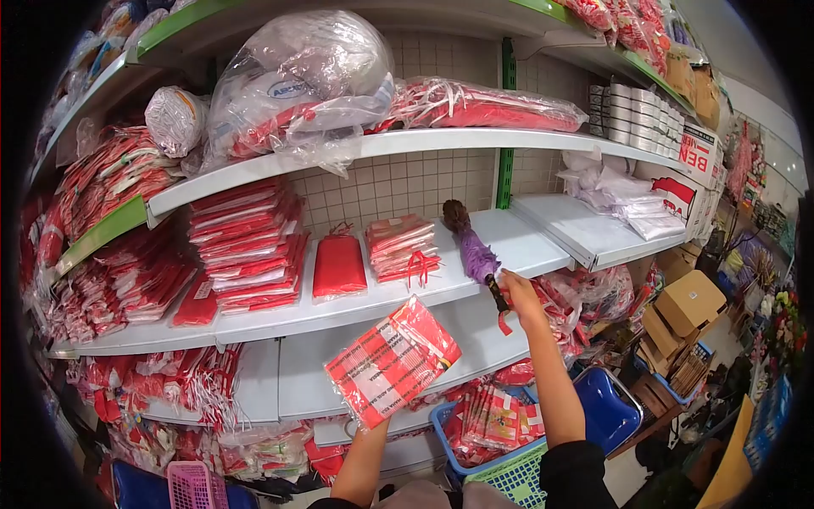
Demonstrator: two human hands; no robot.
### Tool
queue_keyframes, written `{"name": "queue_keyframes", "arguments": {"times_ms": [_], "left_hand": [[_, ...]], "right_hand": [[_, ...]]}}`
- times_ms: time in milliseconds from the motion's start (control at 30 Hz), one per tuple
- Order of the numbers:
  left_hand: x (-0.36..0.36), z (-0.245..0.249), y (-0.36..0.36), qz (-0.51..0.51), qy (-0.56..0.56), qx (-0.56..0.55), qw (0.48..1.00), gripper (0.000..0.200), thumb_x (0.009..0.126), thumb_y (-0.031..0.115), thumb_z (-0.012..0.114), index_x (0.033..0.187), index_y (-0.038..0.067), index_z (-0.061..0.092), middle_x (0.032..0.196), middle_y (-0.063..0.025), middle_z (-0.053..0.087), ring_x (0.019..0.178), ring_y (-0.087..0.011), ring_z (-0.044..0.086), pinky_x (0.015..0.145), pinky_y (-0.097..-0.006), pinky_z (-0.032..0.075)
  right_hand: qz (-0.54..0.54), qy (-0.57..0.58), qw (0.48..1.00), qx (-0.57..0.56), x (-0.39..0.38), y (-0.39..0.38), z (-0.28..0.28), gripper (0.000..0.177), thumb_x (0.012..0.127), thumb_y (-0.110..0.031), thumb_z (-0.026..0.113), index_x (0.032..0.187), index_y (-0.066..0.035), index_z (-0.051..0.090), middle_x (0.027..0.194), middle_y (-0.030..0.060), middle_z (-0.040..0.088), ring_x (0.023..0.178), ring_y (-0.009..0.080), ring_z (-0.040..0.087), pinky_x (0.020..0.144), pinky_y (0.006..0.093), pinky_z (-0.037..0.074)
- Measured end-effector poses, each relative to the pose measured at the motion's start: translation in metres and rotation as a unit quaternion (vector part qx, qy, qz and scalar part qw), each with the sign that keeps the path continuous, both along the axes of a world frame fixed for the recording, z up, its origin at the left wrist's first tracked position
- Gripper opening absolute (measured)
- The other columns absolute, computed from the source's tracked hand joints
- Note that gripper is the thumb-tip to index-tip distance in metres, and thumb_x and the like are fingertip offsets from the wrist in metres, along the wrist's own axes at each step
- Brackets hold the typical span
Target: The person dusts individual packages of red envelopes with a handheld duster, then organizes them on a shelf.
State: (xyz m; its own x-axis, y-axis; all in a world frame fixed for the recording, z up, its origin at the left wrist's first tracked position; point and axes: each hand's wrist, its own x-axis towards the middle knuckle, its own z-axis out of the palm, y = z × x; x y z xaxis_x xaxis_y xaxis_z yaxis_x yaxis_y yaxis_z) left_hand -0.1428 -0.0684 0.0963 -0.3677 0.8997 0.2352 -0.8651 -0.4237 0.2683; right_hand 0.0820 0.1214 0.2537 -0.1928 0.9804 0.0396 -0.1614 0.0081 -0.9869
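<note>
A red printed packet in clear plastic (393, 363) is in my left hand (370, 433), which is mostly hidden beneath it, in front of the lower shelf. My right hand (517, 293) is closed round the dark handle of a feather duster (477, 258) with purple and brown feathers, which lies slanted on the middle shelf. To the left of the duster sit a short stack of red and white packets (402, 246), a flat red packet (339, 265) and a tall stack of red packets (250, 242).
Overhead runs an upper shelf (407, 146) with large plastic bags (301, 85). Below are a blue basket of red packets (494, 424), a green basket (519, 477) and a blue stool (608, 410). Cardboard boxes (691, 301) stand at the right, a pink basket (197, 487) at the lower left.
</note>
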Motion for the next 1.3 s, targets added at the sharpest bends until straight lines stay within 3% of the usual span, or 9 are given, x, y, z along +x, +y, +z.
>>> {"name": "queue_keyframes", "arguments": {"times_ms": [100,200,267,333,400,633,800,933,1300], "left_hand": [[0.000,0.000,0.003,0.000,0.000,0.003,1.000,0.056,0.087,0.048,0.041,0.126,0.008,0.044,0.123,-0.0111,0.051,0.112,-0.0277,0.050,0.093,-0.0465,0.042],[0.003,0.000,0.006,-0.002,0.004,0.011,1.000,0.056,0.087,0.048,0.041,0.127,0.008,0.044,0.124,-0.0112,0.051,0.112,-0.0278,0.050,0.093,-0.0467,0.042],[0.005,0.001,0.007,-0.006,0.004,0.018,1.000,0.056,0.087,0.048,0.041,0.127,0.008,0.044,0.124,-0.0113,0.051,0.113,-0.0279,0.050,0.093,-0.0469,0.042],[0.006,0.004,0.006,-0.007,0.013,0.024,1.000,0.056,0.087,0.048,0.041,0.127,0.008,0.043,0.124,-0.0114,0.050,0.113,-0.0280,0.050,0.093,-0.0470,0.042],[0.006,0.011,0.002,-0.013,0.027,0.035,0.999,0.056,0.087,0.047,0.041,0.127,0.008,0.043,0.124,-0.0114,0.050,0.113,-0.0281,0.050,0.093,-0.0471,0.042],[0.010,0.052,-0.016,-0.185,0.077,-0.014,0.980,0.057,0.088,0.047,0.040,0.129,0.007,0.041,0.128,-0.0124,0.048,0.116,-0.0295,0.048,0.094,-0.0491,0.041],[0.015,0.070,-0.021,-0.300,0.028,-0.132,0.944,0.058,0.090,0.045,0.037,0.131,0.005,0.038,0.130,-0.0150,0.046,0.116,-0.0324,0.048,0.095,-0.0510,0.040],[0.012,0.086,-0.016,-0.079,0.039,-0.033,0.996,0.055,0.092,0.041,0.034,0.126,0.000,0.041,0.125,-0.0187,0.049,0.109,-0.0327,0.053,0.092,-0.0466,0.043],[-0.044,0.201,0.039,-0.192,0.158,0.010,0.969,0.051,0.093,0.039,0.033,0.126,0.001,0.043,0.127,-0.0161,0.049,0.112,-0.0301,0.050,0.096,-0.0453,0.040]], "right_hand": [[-0.360,-0.195,0.772,0.487,0.002,-0.014,-0.017,0.016,0.081,-0.005,0.052,0.095,-0.002,0.058,0.086,0.0106,0.054,0.070,0.0233,0.051,0.061,0.0347,0.040],[-0.203,-0.176,0.787,0.555,-0.002,-0.075,-0.007,0.019,0.081,-0.006,0.053,0.098,-0.003,0.060,0.087,0.0123,0.054,0.079,0.0277,0.050,0.072,0.0383,0.040],[-0.137,-0.216,0.771,0.583,-0.017,-0.107,0.006,0.019,0.082,-0.012,0.058,0.098,-0.001,0.058,0.082,0.0090,0.055,0.073,0.0199,0.053,0.068,0.0302,0.042],[0.071,-0.142,0.912,0.378,-0.021,-0.106,-0.012,0.021,0.085,-0.017,0.059,0.098,0.000,0.058,0.077,0.0037,0.054,0.068,0.0132,0.051,0.064,0.0266,0.041],[0.281,-0.085,0.937,0.191,-0.019,-0.096,-0.020,0.025,0.089,-0.023,0.058,0.100,0.000,0.058,0.076,-0.0039,0.054,0.068,0.0029,0.047,0.062,0.0201,0.039],[0.205,-0.042,0.942,0.263,-0.020,-0.109,-0.006,0.021,0.089,-0.016,0.056,0.104,-0.002,0.060,0.080,0.0006,0.061,0.071,0.0036,0.053,0.061,0.0172,0.042],[0.027,-0.158,0.715,0.681,-0.002,-0.139,0.027,0.032,0.077,-0.008,0.059,0.109,-0.006,0.060,0.096,0.0079,0.064,0.078,0.0183,0.062,0.066,0.0260,0.050],[0.099,-0.234,0.537,0.804,-0.004,-0.166,0.011,0.034,0.076,-0.012,0.055,0.109,-0.009,0.061,0.108,0.0063,0.061,0.098,0.0258,0.061,0.087,0.0358,0.050],[-0.021,-0.273,0.581,0.767,-0.044,-0.121,0.008,0.030,0.076,-0.014,0.054,0.104,-0.008,0.064,0.108,0.0056,0.062,0.103,0.0236,0.058,0.093,0.0396,0.045]]}}
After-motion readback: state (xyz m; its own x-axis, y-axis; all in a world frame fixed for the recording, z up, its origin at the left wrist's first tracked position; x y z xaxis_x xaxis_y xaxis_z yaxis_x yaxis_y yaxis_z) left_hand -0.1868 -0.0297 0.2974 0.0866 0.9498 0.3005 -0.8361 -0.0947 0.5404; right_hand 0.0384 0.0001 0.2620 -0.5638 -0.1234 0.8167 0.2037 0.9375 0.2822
